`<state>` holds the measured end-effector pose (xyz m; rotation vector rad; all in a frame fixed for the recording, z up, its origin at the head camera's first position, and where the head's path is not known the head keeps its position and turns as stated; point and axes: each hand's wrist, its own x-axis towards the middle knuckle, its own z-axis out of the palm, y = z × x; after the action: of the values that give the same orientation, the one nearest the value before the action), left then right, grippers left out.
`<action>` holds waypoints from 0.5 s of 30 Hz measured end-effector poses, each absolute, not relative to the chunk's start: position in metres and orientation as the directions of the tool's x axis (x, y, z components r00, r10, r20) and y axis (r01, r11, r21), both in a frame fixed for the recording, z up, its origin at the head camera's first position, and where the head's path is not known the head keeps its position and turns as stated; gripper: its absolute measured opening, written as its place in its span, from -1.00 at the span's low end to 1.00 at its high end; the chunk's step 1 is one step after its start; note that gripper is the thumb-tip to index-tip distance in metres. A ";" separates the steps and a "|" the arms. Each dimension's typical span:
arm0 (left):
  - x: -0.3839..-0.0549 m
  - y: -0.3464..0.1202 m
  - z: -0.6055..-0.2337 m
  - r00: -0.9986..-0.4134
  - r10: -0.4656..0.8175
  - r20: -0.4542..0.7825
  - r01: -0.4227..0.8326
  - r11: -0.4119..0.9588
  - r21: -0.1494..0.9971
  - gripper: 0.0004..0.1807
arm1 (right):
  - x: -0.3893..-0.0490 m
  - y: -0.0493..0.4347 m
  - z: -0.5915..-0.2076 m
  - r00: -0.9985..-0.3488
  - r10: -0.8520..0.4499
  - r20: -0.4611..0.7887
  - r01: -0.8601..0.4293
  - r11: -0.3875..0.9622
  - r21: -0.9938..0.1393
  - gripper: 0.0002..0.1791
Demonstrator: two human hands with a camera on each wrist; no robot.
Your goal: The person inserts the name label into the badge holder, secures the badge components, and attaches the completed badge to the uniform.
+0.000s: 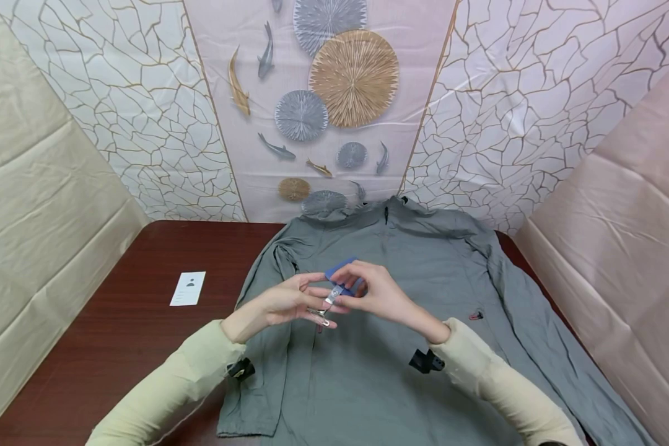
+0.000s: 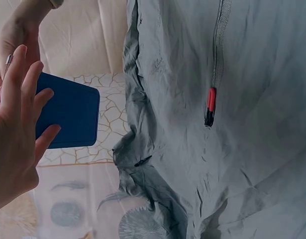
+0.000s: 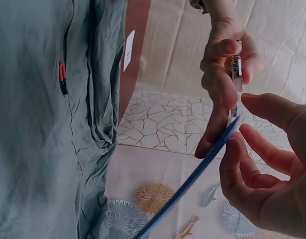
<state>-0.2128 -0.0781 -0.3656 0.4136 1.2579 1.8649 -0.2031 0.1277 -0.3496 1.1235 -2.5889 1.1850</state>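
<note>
In front of me, above a grey jacket (image 1: 390,371), both hands are at a blue badge holder (image 1: 340,269) with a clear strap and a metal clip (image 3: 236,67). My left hand (image 1: 290,301) holds the clip between thumb and fingers, its other fingers stretched out beside the holder. At the strap end, the right hand (image 1: 376,291) grips the holder with bent fingers. The left wrist view shows the holder's flat blue face (image 2: 68,112), partly covered by the left fingers. Seen edge-on in the right wrist view, the holder slants down from the clip.
A white card (image 1: 188,288) with a small person icon lies on the dark red-brown table (image 1: 117,334), left of the jacket. The jacket is spread over the middle and right of the table, and a red zip pull (image 2: 211,104) shows on it. Patterned cloth hangs behind.
</note>
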 end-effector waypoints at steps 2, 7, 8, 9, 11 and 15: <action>-0.212 -0.078 -0.366 -0.604 0.780 -0.162 -0.443 -0.160 0.882 -0.16 | -0.202 0.127 -0.350 -0.727 -0.580 0.367 -0.659 0.443 -0.607 -0.69; -0.211 -0.077 -0.365 -0.597 0.789 -0.147 -0.424 -0.154 0.892 -0.19 | -0.202 0.124 -0.352 -0.714 -0.574 0.401 -0.687 0.465 -0.557 -0.71; -0.211 -0.077 -0.365 -0.595 0.791 -0.141 -0.418 -0.154 0.895 -0.20 | -0.202 0.124 -0.353 -0.708 -0.575 0.411 -0.696 0.467 -0.546 -0.72; -0.212 -0.078 -0.365 -0.591 0.796 -0.135 -0.413 -0.155 0.897 -0.21 | -0.202 0.124 -0.353 -0.699 -0.577 0.422 -0.706 0.465 -0.534 -0.74; -0.212 -0.078 -0.365 -0.582 0.806 -0.113 -0.398 -0.161 0.903 -0.26 | -0.202 0.124 -0.354 -0.680 -0.583 0.445 -0.727 0.458 -0.511 -0.77; -0.212 -0.077 -0.366 -0.572 0.816 -0.087 -0.394 -0.180 0.901 -0.29 | -0.203 0.125 -0.357 -0.635 -0.598 0.490 -0.770 0.434 -0.468 -0.83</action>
<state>-0.2124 -0.0773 -0.3657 0.5399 1.2384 1.8568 -0.2031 0.1248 -0.3573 1.1885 -2.4384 0.9924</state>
